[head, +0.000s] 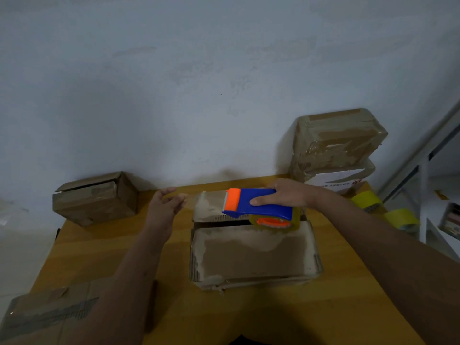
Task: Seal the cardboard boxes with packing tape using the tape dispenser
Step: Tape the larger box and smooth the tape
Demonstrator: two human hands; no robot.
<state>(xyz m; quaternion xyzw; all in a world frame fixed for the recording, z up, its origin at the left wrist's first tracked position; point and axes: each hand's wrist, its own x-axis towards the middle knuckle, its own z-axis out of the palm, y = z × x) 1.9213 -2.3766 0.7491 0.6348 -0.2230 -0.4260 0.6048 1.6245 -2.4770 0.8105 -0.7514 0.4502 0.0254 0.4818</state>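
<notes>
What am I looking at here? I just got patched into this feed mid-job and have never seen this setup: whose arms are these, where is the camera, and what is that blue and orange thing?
There is no machine: these are a person's two bare arms, seen from one wide-angle camera worn on their head, looking forward and down. The right hand grips the blue and orange thing, a tape dispenser with a roll of clear tape, held over the cardboard box in the middle of the wooden table. The box's top flaps are not yet taped shut; a dark gap shows between them. The left hand is beside the box's far left corner, fingers relaxed; a blurry strip of tape seems to run from the dispenser toward it. Also around: an open box at far left, a flattened box at near left, two taped boxes stacked at far right, and spare tape rolls at the right edge.
</notes>
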